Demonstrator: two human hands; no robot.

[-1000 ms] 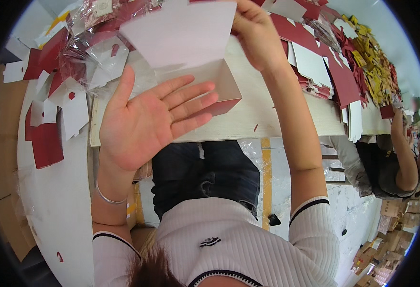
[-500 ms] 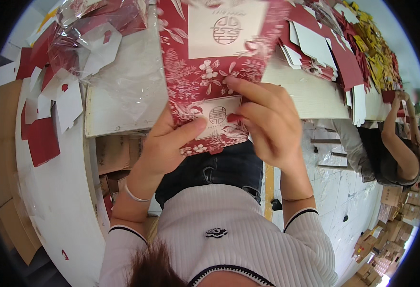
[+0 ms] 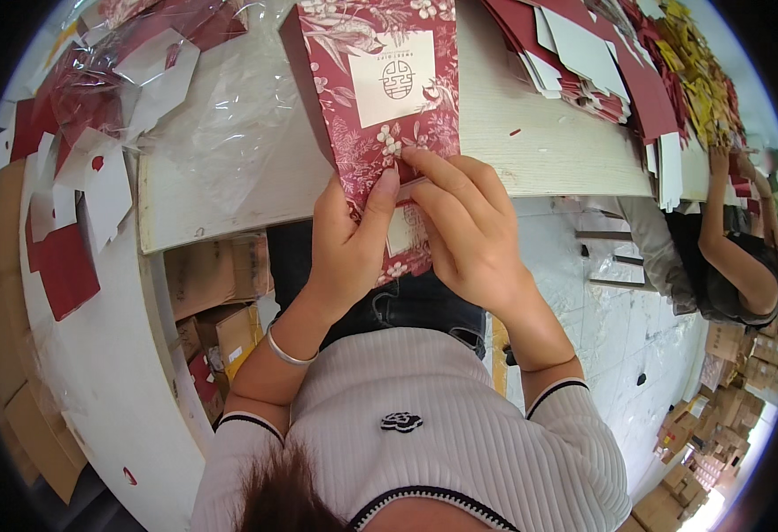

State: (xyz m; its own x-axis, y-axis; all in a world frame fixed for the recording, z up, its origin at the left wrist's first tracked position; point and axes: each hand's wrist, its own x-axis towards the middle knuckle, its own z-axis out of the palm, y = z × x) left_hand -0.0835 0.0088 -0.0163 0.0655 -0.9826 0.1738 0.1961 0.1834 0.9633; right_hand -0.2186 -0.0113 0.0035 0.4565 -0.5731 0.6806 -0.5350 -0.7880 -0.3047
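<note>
A red floral cardboard gift box (image 3: 376, 124) with a pale square label reaches from the table's front edge toward me. My left hand (image 3: 353, 226) grips its near left side, thumb on the top face. My right hand (image 3: 467, 222) is at the near right corner, its fingers bent onto the box's near end. Between the hands, a lower flap with a small pale label (image 3: 408, 229) hangs toward my lap. The right fingertips press close to the edge where this flap meets the top face.
Clear plastic film (image 3: 238, 115) lies left of the box. White and red cut card pieces (image 3: 97, 173) spread over the left table. A stack of red and white card (image 3: 584, 62) sits at the far right, beside yellow items (image 3: 695, 80). Another person's arm (image 3: 717, 204) shows at right.
The box has come down onto the table edge, its top face now flatter. Both hands have closed in around its near end, and the right hand has shifted left.
</note>
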